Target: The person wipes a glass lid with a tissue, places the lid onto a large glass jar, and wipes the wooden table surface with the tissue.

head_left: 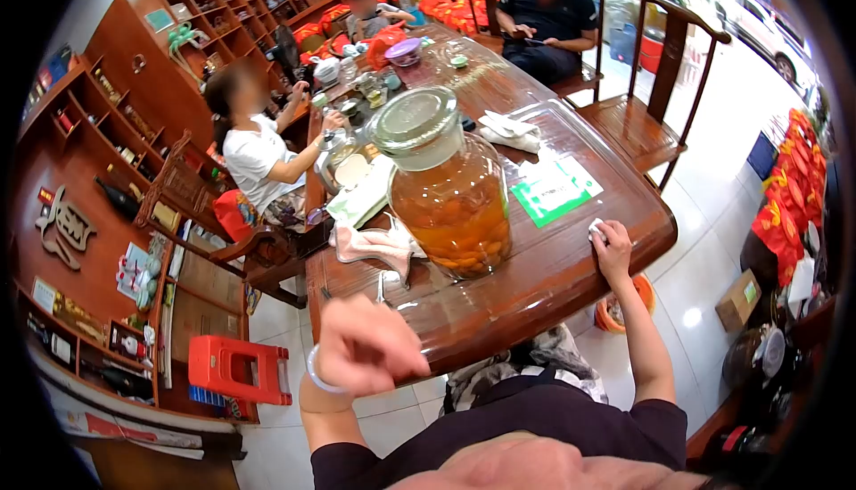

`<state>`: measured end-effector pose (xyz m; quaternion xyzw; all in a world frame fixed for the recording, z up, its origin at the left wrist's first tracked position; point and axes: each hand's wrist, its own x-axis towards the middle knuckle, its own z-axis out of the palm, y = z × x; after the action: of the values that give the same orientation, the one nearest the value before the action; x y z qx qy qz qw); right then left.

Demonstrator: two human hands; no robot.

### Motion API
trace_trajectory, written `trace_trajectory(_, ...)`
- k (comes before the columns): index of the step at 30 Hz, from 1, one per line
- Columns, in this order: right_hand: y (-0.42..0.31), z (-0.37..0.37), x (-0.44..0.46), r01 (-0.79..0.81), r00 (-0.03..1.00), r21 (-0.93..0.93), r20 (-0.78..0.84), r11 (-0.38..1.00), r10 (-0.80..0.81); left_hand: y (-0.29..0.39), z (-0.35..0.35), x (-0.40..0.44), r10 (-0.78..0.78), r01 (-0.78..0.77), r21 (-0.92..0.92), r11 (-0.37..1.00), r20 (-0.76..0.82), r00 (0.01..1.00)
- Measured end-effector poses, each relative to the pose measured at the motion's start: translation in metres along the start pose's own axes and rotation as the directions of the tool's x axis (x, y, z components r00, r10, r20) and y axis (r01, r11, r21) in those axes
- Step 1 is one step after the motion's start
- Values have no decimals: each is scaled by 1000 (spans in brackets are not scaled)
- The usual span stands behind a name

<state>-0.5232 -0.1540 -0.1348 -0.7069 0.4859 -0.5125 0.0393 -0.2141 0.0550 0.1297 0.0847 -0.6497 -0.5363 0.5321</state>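
My right hand (613,254) rests at the table's right edge, fingers closed on a small crumpled white tissue (595,228). Raised before the near edge, my left hand (367,347) is smeared by motion, and its finger position is unclear. A bracelet (319,372) circles that wrist. Between and beyond my hands stands a large glass jar (450,209) with its glass lid (415,120) on, filled with amber liquid and orange fruit-like pieces. Left of it lie a pinkish cloth (370,247) and a pale folded cloth (364,197). A green-and-white sheet (556,190) lies to its right.
The wooden table (499,312) stretches away, with a white cloth (512,131) and a purple bowl (404,51). A person in white (263,151) sits left; another in dark clothing (546,17) sits at the far right. A red stool (239,370) and an orange bin (624,307) stand nearby.
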Motion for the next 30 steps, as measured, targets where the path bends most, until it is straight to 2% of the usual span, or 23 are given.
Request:
trace_trajectory(1,-1,0,1,-19,1000,-16,-3,1000,18,-3,-10,-2,-9,16,57,998,-115,993)
trace_trajectory(3,-2,-1,0,-28,1000,-11,7,1000,28,-2,-27,-5,-173,224,82,971,-407,897)
trace_trajectory(5,-3,-1,1,-6,1000,-9,-14,1000,6,-8,-46,1,-214,285,53,957,-531,820)
trace_trajectory(8,-2,0,-1,-56,998,9,-9,998,56,-19,-80,-3,-219,408,99,908,-718,661)
trace_trajectory(12,-1,-1,-2,-48,999,10,-11,999,48,-25,-114,-24,-137,448,196,873,-782,608)
trace_trajectory(14,-1,1,0,-41,999,10,-3,999,41,-26,-128,-34,-110,541,284,791,-805,583)
trace_trajectory(17,2,1,-1,-35,999,-23,8,999,35,-26,-148,-43,-116,615,321,720,-818,564)
trace_trajectory(18,1,1,-1,-40,999,-13,13,999,41,-25,-156,-44,-97,667,369,647,-828,552)
trace_trajectory(19,0,0,0,-47,999,-5,16,999,47,-26,-166,-47,-80,660,374,652,-831,550)
trace_trajectory(21,1,1,-1,-26,1000,-5,14,1000,26,-32,-193,-52,-52,725,497,476,-807,588)
trace_trajectory(22,1,0,0,-14,1000,-2,15,1000,14,-34,-208,-53,-8,752,562,344,-799,601)
trace_trajectory(23,1,0,1,-4,1000,0,11,1000,4,-37,-223,-54,2,749,565,347,-799,601)
trace_trajectory(25,2,0,-1,-17,1000,2,18,1000,17,-38,-243,-48,79,675,721,-158,-672,736)
trace_trajectory(26,1,0,-1,-22,1000,6,16,1000,22,-41,-267,-49,8,663,707,-245,-682,731)
trace_trajectory(27,2,0,-2,-16,1000,9,12,1000,16,-39,-269,-41,16,663,707,-245,-681,732)
trace_trajectory(29,6,1,-2,-7,1000,-1,18,1000,7,-36,-272,-21,23,573,693,-436,-629,777)
trace_trajectory(30,2,-1,-1,-20,1000,13,18,1000,19,-35,-273,-10,19,566,670,-480,-637,771)
